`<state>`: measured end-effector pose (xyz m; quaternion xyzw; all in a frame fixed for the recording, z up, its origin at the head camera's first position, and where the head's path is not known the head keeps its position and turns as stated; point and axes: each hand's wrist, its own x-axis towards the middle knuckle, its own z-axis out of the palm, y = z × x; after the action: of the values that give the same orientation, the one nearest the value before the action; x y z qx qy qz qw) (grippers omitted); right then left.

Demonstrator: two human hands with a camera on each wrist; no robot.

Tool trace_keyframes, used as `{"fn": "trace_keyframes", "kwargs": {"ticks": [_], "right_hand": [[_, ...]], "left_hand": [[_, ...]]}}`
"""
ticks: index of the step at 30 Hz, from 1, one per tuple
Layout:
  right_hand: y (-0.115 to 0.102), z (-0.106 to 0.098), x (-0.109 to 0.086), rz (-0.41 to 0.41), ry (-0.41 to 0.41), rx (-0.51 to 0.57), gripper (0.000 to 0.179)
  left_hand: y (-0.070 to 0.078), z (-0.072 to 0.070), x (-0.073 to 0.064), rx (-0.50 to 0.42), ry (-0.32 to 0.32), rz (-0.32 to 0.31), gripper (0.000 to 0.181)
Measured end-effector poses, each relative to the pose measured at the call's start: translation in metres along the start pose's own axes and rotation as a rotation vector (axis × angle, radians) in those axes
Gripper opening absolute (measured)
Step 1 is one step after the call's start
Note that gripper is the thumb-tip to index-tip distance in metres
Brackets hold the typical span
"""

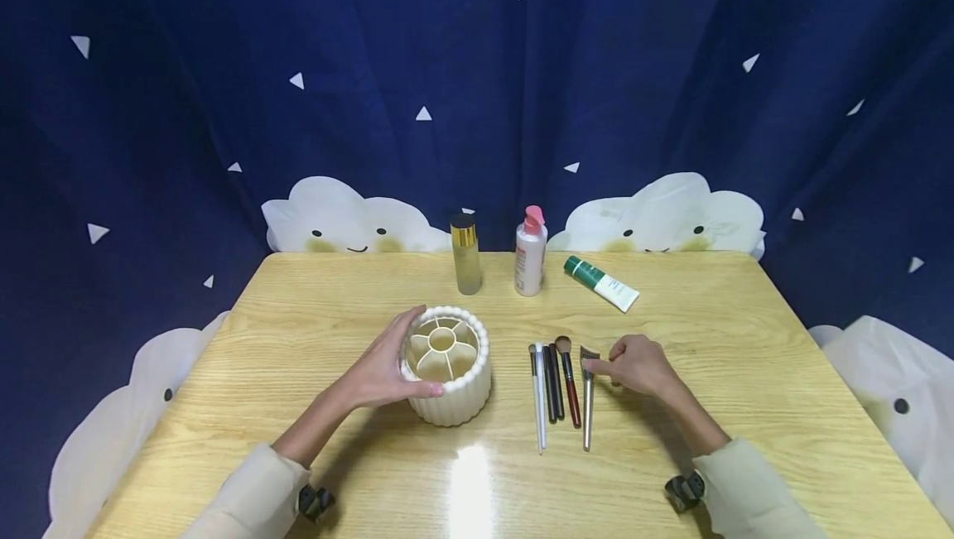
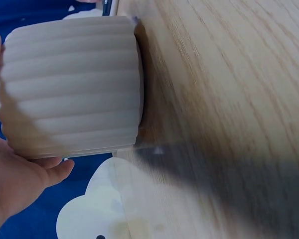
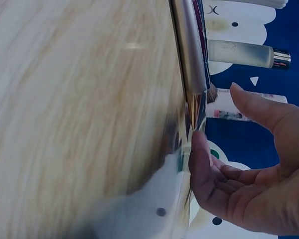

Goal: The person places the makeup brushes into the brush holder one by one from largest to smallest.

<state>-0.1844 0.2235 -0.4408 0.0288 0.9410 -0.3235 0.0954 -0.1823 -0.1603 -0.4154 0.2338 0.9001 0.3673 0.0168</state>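
My left hand (image 1: 383,368) holds the side of a cream ribbed brush holder (image 1: 451,402), thumb at the near rim and fingers round the far side. The holder stands upright, its inside divided into several compartments around a round centre. At the right, my right hand (image 1: 639,365) reaches over a makeup brush (image 1: 587,415) with a metallic handle that lies on the table. In the right wrist view, the thumb stands apart from the curled fingers, and a fingertip is right at the brush (image 3: 190,55) near its ferrule.
Left of that brush lie a red-handled brush (image 1: 572,394), two dark pens or brushes (image 1: 551,382) and two pale-handled brushes (image 1: 540,406). Behind stand a gold-collared bottle (image 1: 467,262) and a pink-topped pump bottle (image 1: 530,262). A green-and-white tube (image 1: 600,282) lies at the back right.
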Motion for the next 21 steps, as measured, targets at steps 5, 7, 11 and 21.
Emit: {"fn": "trace_keyframes", "kwargs": {"ticks": [5, 7, 11, 21], "right_hand": [[-0.005, 0.006, 0.002, 0.047, -0.006, -0.018, 0.047], [-0.006, 0.008, 0.004, 0.062, -0.018, -0.034, 0.048], [-0.006, 0.012, 0.005, 0.066, -0.031, -0.036, 0.045], [-0.004, 0.018, 0.008, 0.070, -0.025, 0.076, 0.029]], "left_hand": [[-0.001, -0.001, 0.002, -0.002, -0.006, -0.002, 0.122], [-0.001, -0.001, 0.002, -0.002, -0.010, -0.013, 0.122], [0.000, -0.001, 0.002, -0.006, -0.021, -0.028, 0.121], [-0.001, -0.001, 0.002, -0.022, -0.029, -0.045, 0.122]]}}
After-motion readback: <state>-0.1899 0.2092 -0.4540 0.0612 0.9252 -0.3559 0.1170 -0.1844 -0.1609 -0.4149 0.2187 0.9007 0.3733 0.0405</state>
